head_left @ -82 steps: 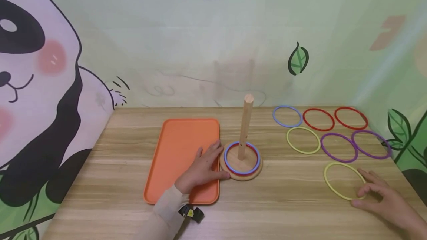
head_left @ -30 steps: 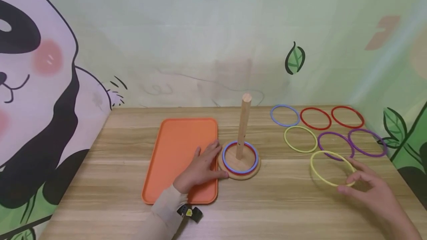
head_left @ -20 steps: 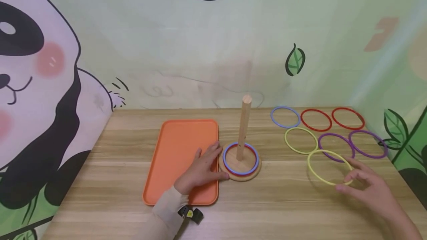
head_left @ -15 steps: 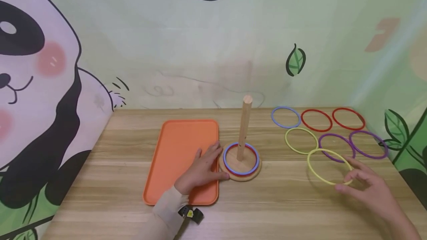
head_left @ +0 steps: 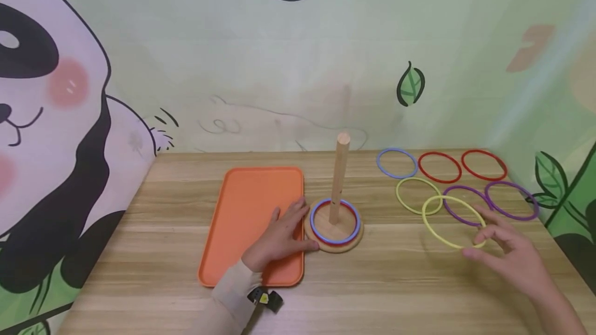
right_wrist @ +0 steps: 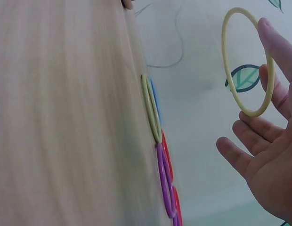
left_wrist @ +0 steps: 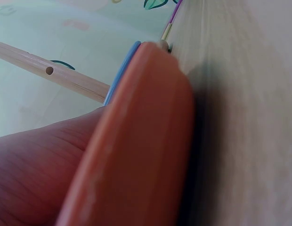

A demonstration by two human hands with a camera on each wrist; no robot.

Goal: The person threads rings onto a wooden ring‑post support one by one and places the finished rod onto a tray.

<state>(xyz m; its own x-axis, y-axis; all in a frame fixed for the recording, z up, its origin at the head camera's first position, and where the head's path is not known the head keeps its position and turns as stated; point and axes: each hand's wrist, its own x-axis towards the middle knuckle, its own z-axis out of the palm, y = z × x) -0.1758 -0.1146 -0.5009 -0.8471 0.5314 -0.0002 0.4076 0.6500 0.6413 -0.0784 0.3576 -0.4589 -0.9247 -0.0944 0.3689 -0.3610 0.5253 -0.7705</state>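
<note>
My right hand [head_left: 509, 255] pinches the near rim of a yellow ring [head_left: 423, 213] between thumb and fingers. The ring is tilted and clear of the table; the right wrist view shows this yellow ring [right_wrist: 224, 52] in the air, other fingers spread. My left hand [head_left: 279, 237] lies over the right edge of an orange tray [head_left: 247, 195], fingers extended, fingertips and thumb at the round base of a wooden peg stand [head_left: 340, 180]. Around the upright peg, a blue ring [head_left: 359, 224] lies on a red one on the base. In the left wrist view the tray [left_wrist: 141, 136] hides most of the hand.
Right of the stand lie a blue ring [head_left: 377, 162], two red rings including one red ring [head_left: 461, 172], another yellow ring [head_left: 397, 195] and two purple rings including one purple ring [head_left: 537, 210]. A painted wall backdrop [head_left: 279, 66] rises behind the wooden table [head_left: 363, 293].
My right hand has lifted the yellow ring off the table and carried it left and away from me, in front of the other rings. My left hand has stayed in place.
</note>
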